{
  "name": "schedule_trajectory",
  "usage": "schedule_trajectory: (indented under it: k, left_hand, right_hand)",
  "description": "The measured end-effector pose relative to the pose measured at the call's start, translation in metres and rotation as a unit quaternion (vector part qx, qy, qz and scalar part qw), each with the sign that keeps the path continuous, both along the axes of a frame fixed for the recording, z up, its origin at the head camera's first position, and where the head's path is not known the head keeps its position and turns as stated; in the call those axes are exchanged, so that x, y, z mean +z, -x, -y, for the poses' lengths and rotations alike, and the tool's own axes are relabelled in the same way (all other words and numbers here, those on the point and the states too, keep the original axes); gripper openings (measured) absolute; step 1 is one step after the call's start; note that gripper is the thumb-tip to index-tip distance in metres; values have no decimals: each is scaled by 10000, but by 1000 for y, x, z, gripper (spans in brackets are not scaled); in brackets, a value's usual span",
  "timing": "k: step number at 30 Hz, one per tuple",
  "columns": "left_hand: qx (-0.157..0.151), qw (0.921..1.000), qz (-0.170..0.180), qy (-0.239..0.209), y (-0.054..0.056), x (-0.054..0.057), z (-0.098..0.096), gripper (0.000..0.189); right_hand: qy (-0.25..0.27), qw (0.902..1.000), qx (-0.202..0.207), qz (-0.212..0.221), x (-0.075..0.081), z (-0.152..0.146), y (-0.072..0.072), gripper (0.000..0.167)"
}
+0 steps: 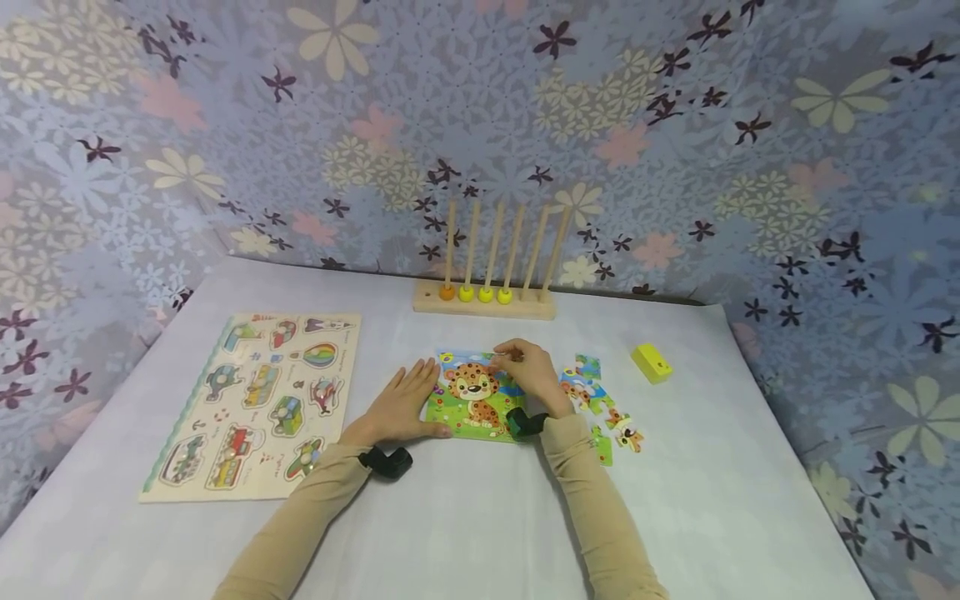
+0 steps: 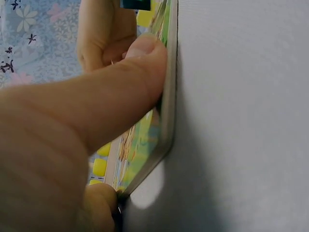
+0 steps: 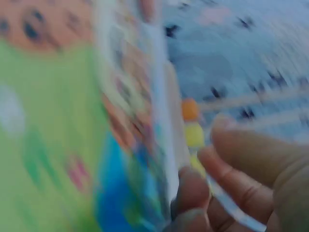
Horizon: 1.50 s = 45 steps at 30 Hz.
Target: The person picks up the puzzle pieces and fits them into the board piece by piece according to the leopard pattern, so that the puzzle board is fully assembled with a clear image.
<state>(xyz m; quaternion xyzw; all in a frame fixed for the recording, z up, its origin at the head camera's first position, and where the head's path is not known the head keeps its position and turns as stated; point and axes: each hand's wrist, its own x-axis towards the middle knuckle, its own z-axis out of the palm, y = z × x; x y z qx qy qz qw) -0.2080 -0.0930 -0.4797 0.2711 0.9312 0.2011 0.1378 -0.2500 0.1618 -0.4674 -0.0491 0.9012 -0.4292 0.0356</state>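
Note:
A square puzzle board (image 1: 468, 421) with a spotted leopard cub on green grass lies in front of me. My left hand (image 1: 401, 408) steadies its left side with extended fingers, and the thumb (image 2: 145, 63) rests along the near edge in the left wrist view. Over the board's upper right corner is my right hand (image 1: 528, 371), fingers bent. A thin pale strip (image 3: 236, 212), looking like a puzzle piece seen edge-on, sits between those fingers in the blurred right wrist view. Several loose puzzle pieces (image 1: 581, 387) lie just right of the board, partly behind the right wrist.
At the left lies a large wooden peg puzzle (image 1: 251, 400) with vehicle pictures. A wooden bead stand (image 1: 483, 307) with upright rods, an orange bead and several yellow ones is at the back. A yellow block (image 1: 651, 363) sits at the right. Floral cloth (image 1: 480, 100) hangs behind the table.

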Motion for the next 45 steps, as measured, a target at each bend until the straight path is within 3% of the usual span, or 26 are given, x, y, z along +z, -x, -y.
schedule_trajectory:
  k: [3,8,10,14,20,25,32,38,41,45]
  left_hand:
    - [-4,10000,-28,-44,-1,2,1,107]
    - [19,9999,-87,-84,-1,4,4,106]
    - [36,9999,-94,-79,-2,3,5,105]
    - [104,9999,-111,-58,-3,1,6,105]
    - [89,9999,-90,-106,-5,0,6,104]
    - [70,9999,-77,-84,-4,-1,5,104]
    - [38,9999,-62,-116,-3,0,2,105]
    - [10,9999,-95,-111,-2,1,0,104]
    - [12,9999,-92,-92,-1,1,0,104]
    - [9,10000,-75,-63,-2,0,0,105]
  right_hand:
    - [292,9990,-343,-34,8,-27,2,31]
    - [258,9936,-1103,-8,17,-85,-2,38]
    - [-51,9941,-1076,147,17,-106,-7,42]
    - [-674,9947,-643,430,13,-128,-14,52]
    - [-1254,9901,-360,518,6,-125,-12,54]
    - [-1148,9891,-639,664,4,-124,-14,55]
    - [-384,9880,-1464,308,8,-120,-18,37]
    - [219,9787,-2032,-201,16,-109,-16,31]
    - [543,9798,-1915,-192,19,-98,-14,32]
    - [896,9860,-1405,66,19,-76,-12,31]
